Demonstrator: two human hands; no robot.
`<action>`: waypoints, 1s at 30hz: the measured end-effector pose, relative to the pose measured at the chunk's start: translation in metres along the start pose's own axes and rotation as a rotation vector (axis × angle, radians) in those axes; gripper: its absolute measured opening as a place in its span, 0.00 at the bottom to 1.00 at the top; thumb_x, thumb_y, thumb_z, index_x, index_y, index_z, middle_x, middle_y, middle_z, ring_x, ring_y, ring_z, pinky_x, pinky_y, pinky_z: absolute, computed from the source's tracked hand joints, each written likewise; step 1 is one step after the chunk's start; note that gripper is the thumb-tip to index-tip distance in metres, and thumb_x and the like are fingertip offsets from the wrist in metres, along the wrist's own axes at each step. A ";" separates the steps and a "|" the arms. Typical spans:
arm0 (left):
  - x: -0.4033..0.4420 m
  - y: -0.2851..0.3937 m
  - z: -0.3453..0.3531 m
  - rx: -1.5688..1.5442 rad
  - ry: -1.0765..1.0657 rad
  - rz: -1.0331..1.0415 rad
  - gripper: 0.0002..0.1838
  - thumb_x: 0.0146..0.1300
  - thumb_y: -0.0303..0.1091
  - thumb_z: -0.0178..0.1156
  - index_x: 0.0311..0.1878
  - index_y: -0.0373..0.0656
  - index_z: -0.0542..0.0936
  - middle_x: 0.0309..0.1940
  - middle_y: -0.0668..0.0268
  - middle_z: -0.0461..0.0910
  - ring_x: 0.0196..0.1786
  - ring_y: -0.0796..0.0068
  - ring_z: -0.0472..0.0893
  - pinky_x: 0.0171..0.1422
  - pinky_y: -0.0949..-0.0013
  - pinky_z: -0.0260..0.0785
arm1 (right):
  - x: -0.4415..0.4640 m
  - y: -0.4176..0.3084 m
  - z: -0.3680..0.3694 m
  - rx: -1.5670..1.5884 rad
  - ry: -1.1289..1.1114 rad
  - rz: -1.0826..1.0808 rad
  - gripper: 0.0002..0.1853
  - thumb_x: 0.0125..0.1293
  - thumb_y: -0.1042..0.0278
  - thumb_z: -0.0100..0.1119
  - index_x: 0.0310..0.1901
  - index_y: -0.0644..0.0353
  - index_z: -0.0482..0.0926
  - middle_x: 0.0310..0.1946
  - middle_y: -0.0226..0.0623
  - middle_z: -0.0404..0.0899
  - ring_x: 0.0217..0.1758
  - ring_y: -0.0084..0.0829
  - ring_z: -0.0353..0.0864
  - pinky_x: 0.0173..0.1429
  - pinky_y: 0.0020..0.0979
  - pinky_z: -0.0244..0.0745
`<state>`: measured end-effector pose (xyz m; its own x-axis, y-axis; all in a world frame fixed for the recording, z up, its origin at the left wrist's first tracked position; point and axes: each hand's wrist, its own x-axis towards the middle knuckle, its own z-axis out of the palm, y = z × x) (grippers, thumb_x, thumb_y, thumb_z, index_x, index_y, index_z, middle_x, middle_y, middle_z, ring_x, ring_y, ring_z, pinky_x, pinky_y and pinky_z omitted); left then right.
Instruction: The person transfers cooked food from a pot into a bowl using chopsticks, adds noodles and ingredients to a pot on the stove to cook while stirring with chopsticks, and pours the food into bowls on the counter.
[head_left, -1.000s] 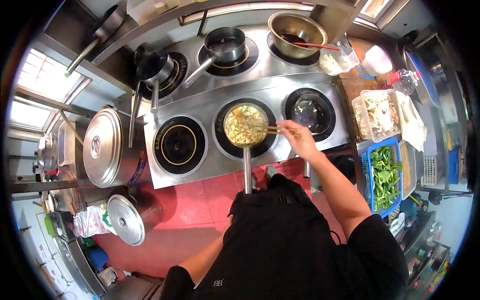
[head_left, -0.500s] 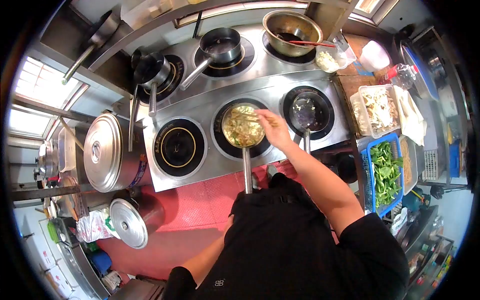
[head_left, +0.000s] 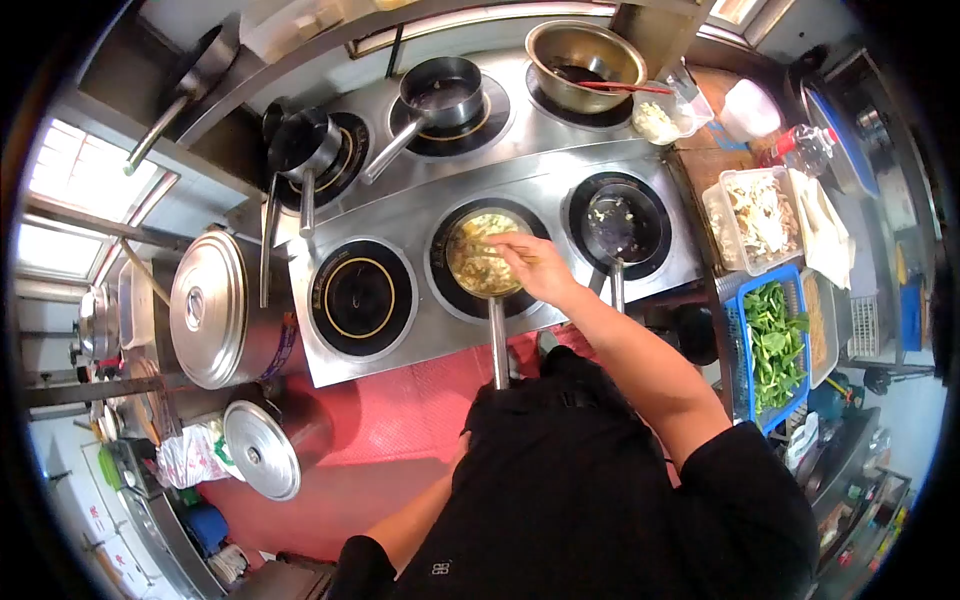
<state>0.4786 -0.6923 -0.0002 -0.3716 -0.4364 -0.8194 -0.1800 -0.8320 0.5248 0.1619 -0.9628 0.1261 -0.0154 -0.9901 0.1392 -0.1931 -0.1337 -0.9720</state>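
Note:
A pan of chopped, soupy food (head_left: 487,268) sits on the front middle burner, its metal handle pointing toward my body. Over the pan's right half is my right hand (head_left: 532,265), fingers closed on chopsticks (head_left: 477,240) whose tips reach into the food. My left hand (head_left: 461,447) is low beside my waist, mostly hidden by my black clothing, so its fingers cannot be made out. To the right, a dark pan (head_left: 622,228) with a few scraps rests on the front right burner.
Pots (head_left: 440,95) and a steel bowl (head_left: 585,65) occupy the back burners. At right are a tub of sliced food (head_left: 757,220) and a blue basket of greens (head_left: 770,350). Large lidded pots (head_left: 210,310) stand at left. The front left burner (head_left: 361,298) carries no pan.
My right hand has moved left with the chopsticks, from the pan's right side to over the food. My left hand stays low by my waist.

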 end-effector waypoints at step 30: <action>0.001 0.001 -0.010 0.033 -0.005 -0.011 0.32 0.67 0.53 0.54 0.62 0.34 0.72 0.56 0.46 0.76 0.61 0.55 0.76 0.67 0.58 0.65 | -0.057 0.005 -0.048 -0.121 0.014 0.014 0.11 0.73 0.72 0.52 0.52 0.65 0.78 0.44 0.35 0.83 0.49 0.24 0.80 0.56 0.27 0.73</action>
<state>0.4868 -0.6973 -0.0027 -0.3739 -0.4252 -0.8243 -0.2142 -0.8251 0.5228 0.1144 -0.9053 0.1219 -0.0326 -0.9910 0.1295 -0.3101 -0.1131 -0.9440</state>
